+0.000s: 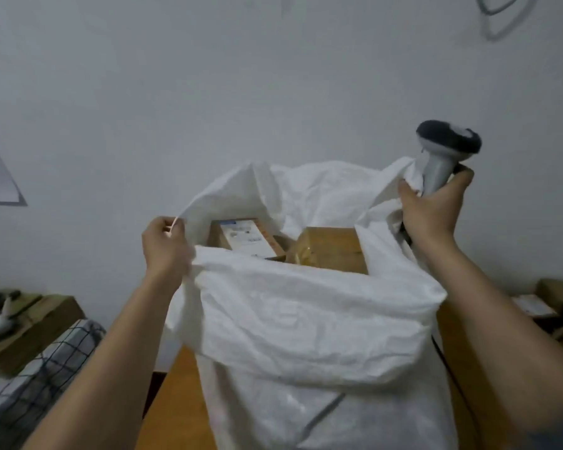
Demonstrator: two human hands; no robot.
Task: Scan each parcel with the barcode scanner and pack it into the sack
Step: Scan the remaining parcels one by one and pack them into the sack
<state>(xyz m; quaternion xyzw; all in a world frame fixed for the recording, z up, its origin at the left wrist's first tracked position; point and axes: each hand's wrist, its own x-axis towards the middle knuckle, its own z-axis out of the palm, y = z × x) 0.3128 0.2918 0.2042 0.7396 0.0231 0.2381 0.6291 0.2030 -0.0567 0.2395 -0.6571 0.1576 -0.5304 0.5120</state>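
A large white woven sack (309, 319) stands open in the middle of the view, its mouth held wide. Inside it lie a brown parcel with a white label (244, 237) and a second plain brown parcel (332, 250). My left hand (165, 245) pinches the sack's left rim. My right hand (433, 209) grips the grey handle of the barcode scanner (446, 151) together with the sack's right rim; the scanner's dark head points up and to the left.
The sack stands on an orange-brown table (173, 414). More cardboard boxes (36, 323) lie on a checked cloth at the left, with another scanner-like device on top. Other parcels (546, 303) sit at the right. A grey wall is behind.
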